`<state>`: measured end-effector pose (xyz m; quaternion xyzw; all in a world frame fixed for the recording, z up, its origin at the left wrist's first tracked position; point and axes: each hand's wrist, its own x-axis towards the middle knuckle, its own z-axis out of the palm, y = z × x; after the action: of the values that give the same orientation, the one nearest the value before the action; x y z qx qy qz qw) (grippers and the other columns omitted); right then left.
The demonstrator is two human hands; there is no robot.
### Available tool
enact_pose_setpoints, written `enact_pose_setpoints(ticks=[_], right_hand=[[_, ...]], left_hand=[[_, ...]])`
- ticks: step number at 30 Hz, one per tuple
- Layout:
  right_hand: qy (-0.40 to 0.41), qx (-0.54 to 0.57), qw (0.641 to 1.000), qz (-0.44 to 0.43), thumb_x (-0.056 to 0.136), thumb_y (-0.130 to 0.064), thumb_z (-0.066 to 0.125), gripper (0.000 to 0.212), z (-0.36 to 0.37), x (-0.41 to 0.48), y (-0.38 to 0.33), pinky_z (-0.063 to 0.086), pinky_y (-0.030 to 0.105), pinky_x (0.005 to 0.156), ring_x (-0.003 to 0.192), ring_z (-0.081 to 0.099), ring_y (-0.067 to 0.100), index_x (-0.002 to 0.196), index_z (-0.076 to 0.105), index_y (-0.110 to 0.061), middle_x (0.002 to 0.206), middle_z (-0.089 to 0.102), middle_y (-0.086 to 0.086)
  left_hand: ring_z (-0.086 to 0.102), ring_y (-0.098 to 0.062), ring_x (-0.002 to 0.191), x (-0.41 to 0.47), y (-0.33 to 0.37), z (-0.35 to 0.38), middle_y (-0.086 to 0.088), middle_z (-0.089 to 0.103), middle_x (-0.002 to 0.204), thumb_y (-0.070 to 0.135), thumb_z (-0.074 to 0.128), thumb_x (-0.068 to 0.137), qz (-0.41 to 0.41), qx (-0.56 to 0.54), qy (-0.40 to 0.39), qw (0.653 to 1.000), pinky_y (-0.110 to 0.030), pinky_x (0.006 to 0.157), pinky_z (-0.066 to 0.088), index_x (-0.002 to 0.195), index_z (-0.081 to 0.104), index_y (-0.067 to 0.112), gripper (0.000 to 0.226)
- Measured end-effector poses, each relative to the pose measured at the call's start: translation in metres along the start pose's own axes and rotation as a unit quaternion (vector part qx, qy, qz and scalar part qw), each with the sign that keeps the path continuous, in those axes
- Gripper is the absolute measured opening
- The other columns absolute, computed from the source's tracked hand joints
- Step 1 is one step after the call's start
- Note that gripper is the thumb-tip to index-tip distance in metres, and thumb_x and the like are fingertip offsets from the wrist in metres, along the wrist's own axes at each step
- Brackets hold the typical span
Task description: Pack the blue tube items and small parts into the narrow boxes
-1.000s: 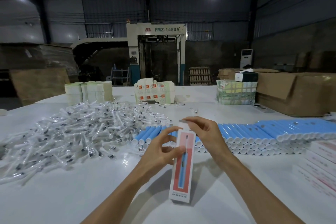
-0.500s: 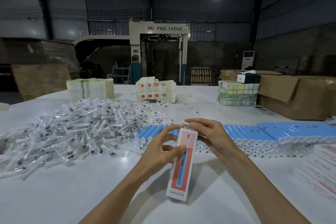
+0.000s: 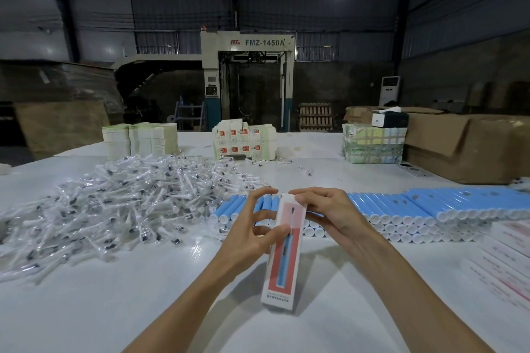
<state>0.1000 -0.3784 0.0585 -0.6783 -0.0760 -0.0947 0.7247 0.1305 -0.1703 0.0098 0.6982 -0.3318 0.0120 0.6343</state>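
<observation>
Your left hand (image 3: 246,235) grips the narrow box (image 3: 284,252) about its middle, thumb pressed on the red front face, the other fingers loosely spread behind it with the forefinger reaching up toward the top end. Your right hand (image 3: 329,215) has its fingers curled round the box's upper end, fingertips on the white top flap; whether that flap is tucked in is hard to tell from here. The box is tilted, its lower end resting on the white desk (image 3: 114,309) between your forearms.

Just behind your hands lies a long row of blue tubes (image 3: 401,203), stacked in layers with their white caps facing you, running off to your right. To your left spreads a wide heap of small parts (image 3: 129,203) in clear bags. At your right edge sit rows of packed boxes (image 3: 510,252). Farther back on the desk stand a stack of flat cartons (image 3: 243,140), pale sheets (image 3: 140,140), a wrapped bundle (image 3: 372,146) and a large cardboard box (image 3: 473,149).
</observation>
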Motion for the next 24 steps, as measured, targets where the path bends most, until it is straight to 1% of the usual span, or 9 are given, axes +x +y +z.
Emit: enact_pose_setpoints(ticks=[3,5,7,10,14,16,18,20,24], right_hand=[[-0.011,-0.008,1.000,0.010,0.094,-0.011,0.071,0.016,-0.004,0.000,-0.001,0.058,0.023,0.079,0.102,0.075,0.024,0.103,0.083,-0.009,0.108,0.079,0.013],[-0.033,-0.007,0.999,0.010,0.094,-0.013,0.071,0.017,-0.008,-0.001,-0.002,0.058,0.023,0.083,0.108,0.074,0.025,0.105,0.082,-0.007,0.111,0.078,0.014],[-0.065,-0.001,0.998,0.004,0.096,-0.016,0.072,0.019,-0.011,-0.003,-0.004,0.058,0.024,0.087,0.112,0.073,0.025,0.110,0.081,-0.007,0.115,0.077,0.015],[-0.096,-0.035,0.994,-0.026,0.097,-0.023,0.074,0.021,-0.010,-0.007,-0.008,0.058,0.024,0.090,0.113,0.073,0.023,0.114,0.081,-0.013,0.116,0.078,0.011],[-0.047,-0.131,0.987,-0.083,0.093,-0.025,0.079,0.013,-0.006,-0.008,-0.008,0.057,0.019,0.081,0.098,0.077,0.018,0.106,0.084,-0.028,0.099,0.081,0.003],[-0.035,-0.149,0.983,-0.098,0.093,-0.022,0.080,0.012,-0.006,-0.006,-0.005,0.059,0.023,0.082,0.096,0.077,0.019,0.104,0.084,-0.026,0.095,0.081,0.003],[-0.041,-0.160,0.980,-0.112,0.093,-0.017,0.079,0.012,-0.006,-0.004,-0.002,0.061,0.027,0.087,0.096,0.077,0.020,0.103,0.084,-0.018,0.096,0.081,0.003],[-0.048,-0.167,0.976,-0.127,0.093,-0.013,0.079,0.010,-0.007,-0.001,0.002,0.059,0.026,0.087,0.096,0.077,0.019,0.102,0.084,-0.014,0.097,0.081,0.003],[-0.022,-0.173,0.976,-0.130,0.096,-0.015,0.076,0.013,-0.003,0.004,0.013,0.060,0.027,0.087,0.097,0.077,0.017,0.106,0.083,-0.016,0.097,0.081,-0.001]], left_hand=[[0.078,-0.019,0.101,-0.001,-0.001,0.001,0.012,0.077,0.113,0.050,0.082,0.090,0.000,-0.003,-0.004,1.000,-0.030,0.071,0.064,0.149,0.038,0.053,0.074],[0.077,-0.018,0.105,-0.002,0.000,0.001,0.010,0.076,0.117,0.052,0.082,0.089,-0.005,-0.017,-0.006,1.000,-0.035,0.074,0.066,0.151,0.039,0.054,0.075],[0.075,-0.013,0.110,-0.002,0.001,0.001,0.013,0.075,0.121,0.052,0.082,0.089,-0.007,-0.027,-0.008,1.000,-0.038,0.076,0.066,0.153,0.040,0.055,0.076],[0.073,-0.010,0.114,-0.003,0.002,0.000,0.017,0.072,0.126,0.050,0.080,0.092,0.000,-0.027,-0.006,1.000,-0.037,0.076,0.066,0.154,0.042,0.053,0.073],[0.076,-0.018,0.111,-0.003,0.001,0.000,0.010,0.075,0.121,0.044,0.078,0.095,-0.003,-0.026,-0.002,1.000,-0.038,0.075,0.067,0.151,0.046,0.050,0.065],[0.077,-0.020,0.107,-0.003,0.001,0.001,0.007,0.076,0.118,0.043,0.079,0.094,-0.007,-0.022,0.000,1.000,-0.038,0.074,0.067,0.148,0.048,0.048,0.062],[0.078,-0.024,0.104,-0.004,0.000,0.002,0.004,0.076,0.115,0.044,0.080,0.092,-0.009,-0.025,0.001,1.000,-0.037,0.072,0.066,0.146,0.049,0.042,0.062],[0.078,-0.026,0.102,-0.004,0.001,0.003,0.003,0.076,0.112,0.044,0.080,0.091,-0.012,-0.029,0.003,0.999,-0.037,0.072,0.066,0.143,0.051,0.040,0.060],[0.078,-0.023,0.102,-0.002,-0.001,0.006,0.003,0.076,0.109,0.042,0.081,0.089,-0.018,-0.042,0.017,0.999,-0.035,0.070,0.065,0.135,0.054,0.044,0.054]])
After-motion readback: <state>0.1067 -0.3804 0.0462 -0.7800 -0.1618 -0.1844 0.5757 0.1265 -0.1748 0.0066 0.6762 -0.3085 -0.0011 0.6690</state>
